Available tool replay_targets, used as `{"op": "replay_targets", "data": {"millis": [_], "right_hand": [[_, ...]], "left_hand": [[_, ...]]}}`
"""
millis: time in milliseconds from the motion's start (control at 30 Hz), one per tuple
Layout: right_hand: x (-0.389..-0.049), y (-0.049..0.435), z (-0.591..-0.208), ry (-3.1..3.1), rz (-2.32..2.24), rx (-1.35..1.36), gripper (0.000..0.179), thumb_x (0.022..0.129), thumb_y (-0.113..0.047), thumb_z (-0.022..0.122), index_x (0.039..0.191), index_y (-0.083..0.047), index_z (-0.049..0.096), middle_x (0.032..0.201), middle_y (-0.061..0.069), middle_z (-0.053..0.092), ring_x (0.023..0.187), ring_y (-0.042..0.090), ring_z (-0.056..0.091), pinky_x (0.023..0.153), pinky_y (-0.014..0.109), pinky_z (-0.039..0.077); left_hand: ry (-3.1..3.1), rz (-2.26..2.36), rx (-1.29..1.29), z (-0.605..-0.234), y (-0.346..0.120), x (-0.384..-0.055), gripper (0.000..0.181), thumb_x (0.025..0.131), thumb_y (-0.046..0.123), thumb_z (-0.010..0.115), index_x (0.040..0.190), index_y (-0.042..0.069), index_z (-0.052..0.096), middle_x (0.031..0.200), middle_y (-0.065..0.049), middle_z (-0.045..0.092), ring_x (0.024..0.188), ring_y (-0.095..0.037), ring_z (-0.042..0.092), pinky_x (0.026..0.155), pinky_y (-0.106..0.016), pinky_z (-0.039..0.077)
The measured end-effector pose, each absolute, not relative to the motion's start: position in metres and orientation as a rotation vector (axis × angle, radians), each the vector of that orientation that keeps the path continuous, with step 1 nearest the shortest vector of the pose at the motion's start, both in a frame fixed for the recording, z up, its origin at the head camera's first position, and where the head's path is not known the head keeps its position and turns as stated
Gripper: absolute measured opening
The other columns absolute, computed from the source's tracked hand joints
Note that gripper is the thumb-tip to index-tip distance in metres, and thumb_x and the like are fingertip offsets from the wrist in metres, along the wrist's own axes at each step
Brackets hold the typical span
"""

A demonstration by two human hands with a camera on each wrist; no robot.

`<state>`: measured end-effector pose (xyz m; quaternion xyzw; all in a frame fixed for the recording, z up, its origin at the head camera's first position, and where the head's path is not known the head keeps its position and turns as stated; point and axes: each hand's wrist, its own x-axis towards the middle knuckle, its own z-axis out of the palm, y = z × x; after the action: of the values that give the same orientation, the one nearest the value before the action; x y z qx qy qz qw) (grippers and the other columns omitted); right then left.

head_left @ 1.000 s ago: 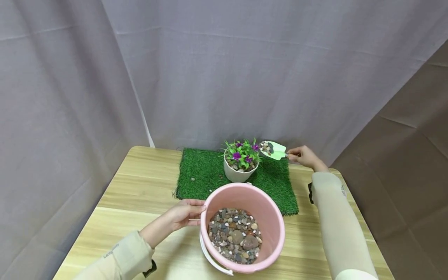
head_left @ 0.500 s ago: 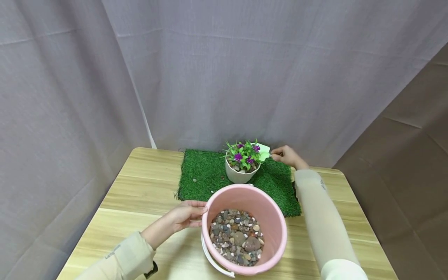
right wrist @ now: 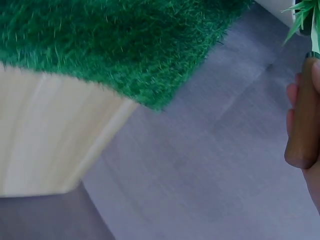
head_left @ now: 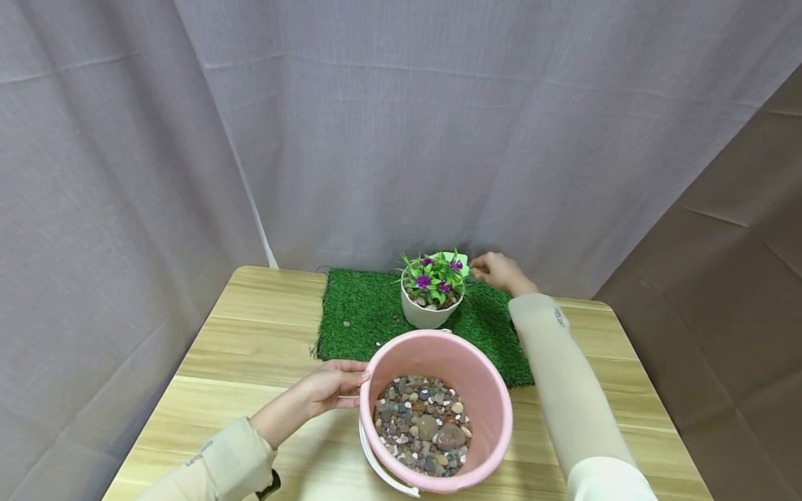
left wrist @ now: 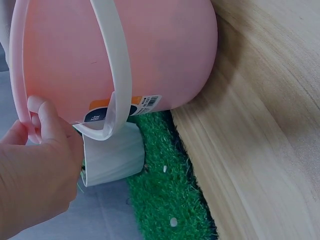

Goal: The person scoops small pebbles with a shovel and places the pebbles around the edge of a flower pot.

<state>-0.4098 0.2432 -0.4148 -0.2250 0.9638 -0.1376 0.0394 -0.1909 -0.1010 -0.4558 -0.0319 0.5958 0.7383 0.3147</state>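
My left hand (head_left: 322, 388) pinches the left rim of a pink bucket (head_left: 487, 403) standing at the table's front, its thumb and fingers around the edge (left wrist: 42, 127). Pebbles (head_left: 416, 428), with a few bigger stones among them, cover the bucket's bottom. Behind it stands a white flowerpot (head_left: 427, 316) holding a green plant with purple flowers (head_left: 423, 281) and some pebbles. My right hand (head_left: 501, 271) grips the brown wooden handle (right wrist: 302, 120) of a trowel. The trowel's pale green blade (head_left: 464, 264) reaches over the pot's back right rim, partly hidden by leaves.
A green artificial grass mat (head_left: 357, 306) lies under the pot, with a few loose pebbles (head_left: 347, 323) on it. The bucket's white handle (head_left: 382, 470) hangs down on its left side. A grey curtain (head_left: 401, 160) rises right behind the wooden table (head_left: 250, 334).
My right hand has moved left with the trowel, bringing its pebble-loaded blade from beside the pot to over it behind the flowers. My left hand stays on the bucket rim.
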Motion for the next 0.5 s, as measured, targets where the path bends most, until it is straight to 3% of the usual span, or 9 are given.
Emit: {"op": "replay_targets", "data": {"millis": [233,500], "right_hand": [[-0.413,0.231,-0.405,3.063,-0.119,-0.941,0.024,0.088,0.001,0.057,0.108,-0.005,0.068,0.091,0.012,0.067,0.085,0.029,0.062,0.077,0.047,0.055],[-0.411,0.231,-0.403,3.162,0.012,-1.041,0.025,0.085,-0.008,0.067,0.110,-0.006,0.067,0.095,0.014,0.065,0.089,0.032,0.061,0.078,0.049,0.052]], "left_hand": [[1.569,1.953,-0.086,-0.453,-0.099,-0.191,0.046,0.091,0.006,0.056,0.130,-0.013,0.042,0.087,0.002,0.070,0.080,-0.007,0.066,0.076,-0.023,0.060],[1.573,1.949,-0.108,-0.450,-0.097,-0.191,0.044,0.091,0.006,0.056,0.129,-0.013,0.044,0.085,0.002,0.070,0.079,-0.007,0.066,0.075,-0.023,0.061]]}}
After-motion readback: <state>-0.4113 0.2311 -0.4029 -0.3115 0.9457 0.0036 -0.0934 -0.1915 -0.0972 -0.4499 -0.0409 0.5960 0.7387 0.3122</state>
